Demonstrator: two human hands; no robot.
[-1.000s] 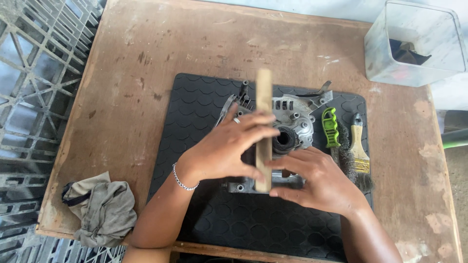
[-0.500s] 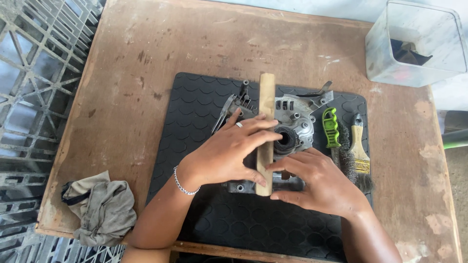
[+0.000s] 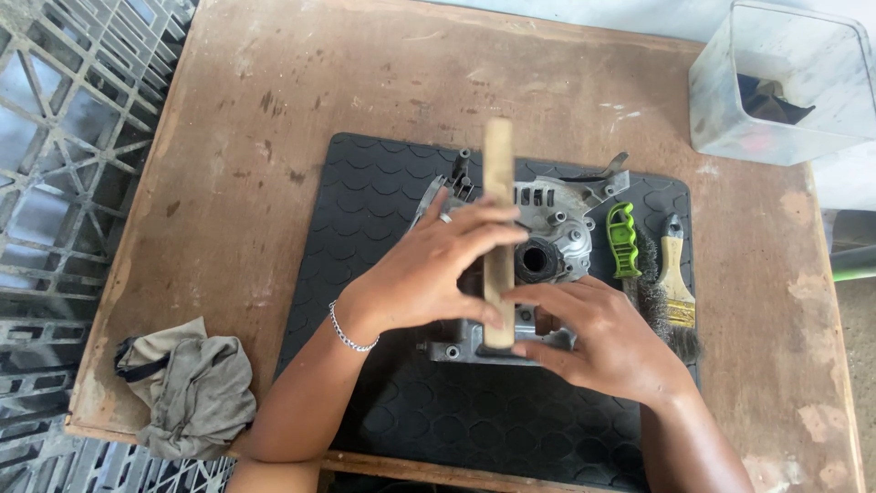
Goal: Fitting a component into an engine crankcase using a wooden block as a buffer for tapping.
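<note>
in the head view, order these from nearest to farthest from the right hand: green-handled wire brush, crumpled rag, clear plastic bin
From the right hand:
1. green-handled wire brush, just beyond the fingers, on the mat.
2. clear plastic bin, far right table corner.
3. crumpled rag, near left table edge.

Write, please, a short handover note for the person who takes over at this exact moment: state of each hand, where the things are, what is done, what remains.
Left hand: fingers laid over the wooden stick, pressing it onto the metal alternator housing.
Right hand: grips the lower end of the stick and steadies the housing's near edge.
Housing lies on the black rubber mat on the wooden table; its centre bore is open.
Green-handled wire brush and paintbrush lie unused right of the housing. Rag at the table's left corner, clear plastic bin at far right.
Done: stick placed across the housing. Left: cannot tell from this view.
</note>
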